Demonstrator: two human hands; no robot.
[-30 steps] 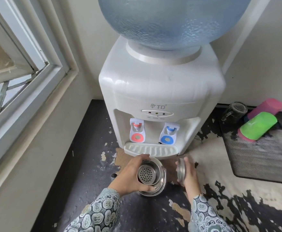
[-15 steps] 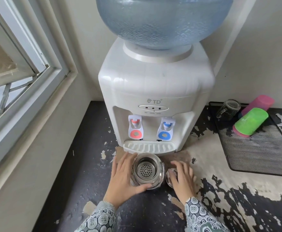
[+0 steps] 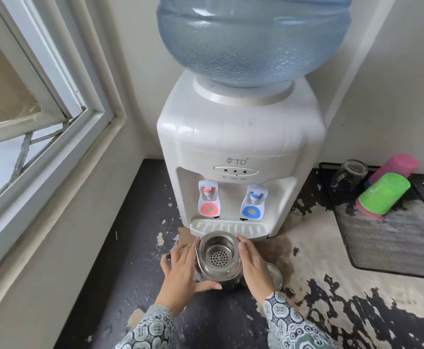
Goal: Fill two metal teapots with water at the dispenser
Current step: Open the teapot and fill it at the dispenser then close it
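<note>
Teapot [image 3: 218, 260]: open, before the dispenser [image 3: 238, 152], ready for filling | left hand [image 3: 183, 275], right hand [image 3: 255, 267]: fingers grasped its sides, steadying | lid [image 3: 275, 274]: set aside, farther from dispenser.

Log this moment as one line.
stage: positioning | teapot: lidless, unfilled, before drip tray | left hand, right hand: cupping teapot | lid: on counter
</note>
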